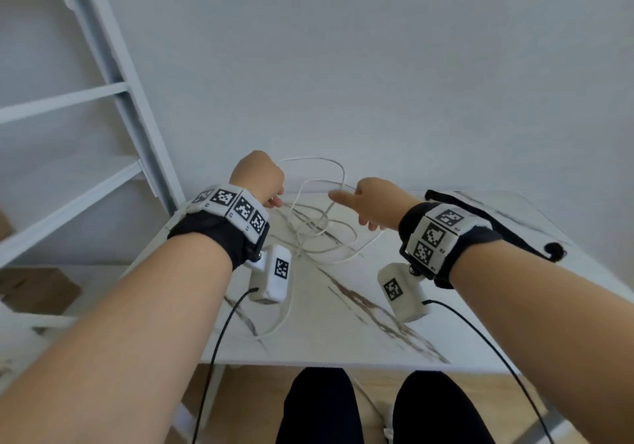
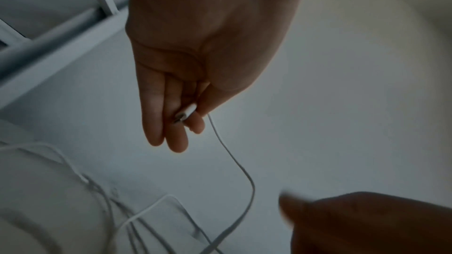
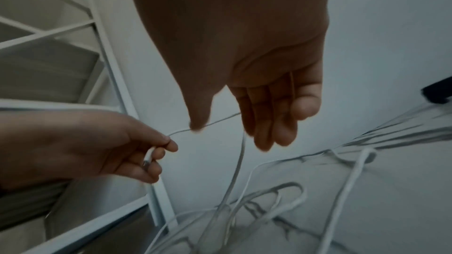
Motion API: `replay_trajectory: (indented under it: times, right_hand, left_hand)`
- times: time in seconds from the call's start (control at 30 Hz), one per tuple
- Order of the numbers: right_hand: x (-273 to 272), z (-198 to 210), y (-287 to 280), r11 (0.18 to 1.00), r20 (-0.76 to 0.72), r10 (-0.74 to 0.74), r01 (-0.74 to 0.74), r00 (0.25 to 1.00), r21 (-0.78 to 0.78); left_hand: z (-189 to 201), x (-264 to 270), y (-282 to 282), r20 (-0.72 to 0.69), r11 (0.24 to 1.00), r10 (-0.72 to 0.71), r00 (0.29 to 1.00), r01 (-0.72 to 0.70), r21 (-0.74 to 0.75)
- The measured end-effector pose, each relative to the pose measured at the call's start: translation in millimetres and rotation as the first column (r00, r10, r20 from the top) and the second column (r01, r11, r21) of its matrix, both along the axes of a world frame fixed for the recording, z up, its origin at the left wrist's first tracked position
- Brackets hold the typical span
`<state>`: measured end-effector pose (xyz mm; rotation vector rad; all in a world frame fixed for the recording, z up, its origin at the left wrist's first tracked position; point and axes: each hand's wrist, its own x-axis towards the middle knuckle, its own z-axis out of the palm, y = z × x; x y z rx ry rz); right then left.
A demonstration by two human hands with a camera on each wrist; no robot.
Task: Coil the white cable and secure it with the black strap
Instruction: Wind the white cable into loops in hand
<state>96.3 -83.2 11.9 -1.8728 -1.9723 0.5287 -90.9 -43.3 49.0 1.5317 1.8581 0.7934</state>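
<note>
The thin white cable (image 1: 322,234) lies in loose tangled loops on the marble table (image 1: 343,333). My left hand (image 1: 274,200) is raised over the table's far left. It pinches the cable's plug end (image 2: 187,113) between thumb and fingers. From there the cable (image 3: 220,121) runs to my right hand (image 1: 346,203), passes the thumb tip, goes behind the fairly straight fingers (image 3: 274,123) and hangs down to the loops. The black strap (image 1: 514,227) lies on the table behind my right wrist, one end curled.
A white shelf frame (image 1: 120,100) stands to the left against the wall. Brown cardboard boxes (image 1: 37,289) sit low on the left. The table's near edge is just above my knees (image 1: 377,409). Black camera leads hang from both wrists.
</note>
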Motion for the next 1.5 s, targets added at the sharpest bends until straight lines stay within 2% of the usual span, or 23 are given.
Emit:
replay_trajectory:
  times: [0.07,0.2,0.3,0.5,0.57,0.77,0.93,1.1,1.2,1.33,1.5]
  right_hand:
    - [-13,-8,-4,0.992,0.112,0.112,-0.104,0.987,-0.073]
    - [-45,-25,-6,0.968,0.11,0.213,-0.194,0.971,-0.157]
    - [-67,-33,0,0.971,0.181,0.218,-0.195,0.959,-0.138]
    - [-92,-43,8,0.963,0.39,0.233,-0.157,0.891,-0.218]
    - [-95,-44,12,0.961,0.41,0.238,-0.152,0.88,-0.232]
    - [-75,-41,34,0.964,0.37,0.168,-0.074,0.914,-0.256]
    - [-43,-34,58,0.967,0.477,0.104,0.024,0.873,-0.255]
    - [-2,-27,67,0.967,0.58,0.109,0.048,0.807,-0.249]
    - [25,-28,77,0.955,0.526,0.014,0.144,0.85,-0.259]
    - [54,-28,85,0.951,0.452,-0.155,0.256,0.878,-0.172]
    - [72,-27,88,0.947,0.27,-0.214,0.267,0.939,-0.178]
  left_hand:
    - [-2,-14,-2,0.026,1.0,0.013,1.0,-0.014,0.024]
    - [-5,-34,-10,0.079,0.997,-0.001,0.997,-0.005,0.075]
    - [-6,-38,-14,0.084,0.996,-0.011,0.996,0.003,0.095]
    - [-10,-46,-11,0.076,0.997,-0.025,0.997,0.019,0.08]
    - [-13,-50,-8,0.077,0.996,-0.028,0.997,0.022,0.083]
    - [-18,-53,4,0.103,0.997,-0.032,0.994,0.024,0.079]
    - [-19,-43,19,0.165,0.991,-0.101,0.981,0.085,0.099]
    - [-20,-23,35,0.253,0.977,-0.197,0.947,0.166,0.137]
    - [-22,-8,46,0.214,0.957,-0.268,0.939,0.236,0.167]
    - [-27,10,59,0.17,0.933,-0.334,0.927,0.3,0.2]
    - [-32,29,67,0.128,0.918,-0.374,0.918,0.347,0.194]
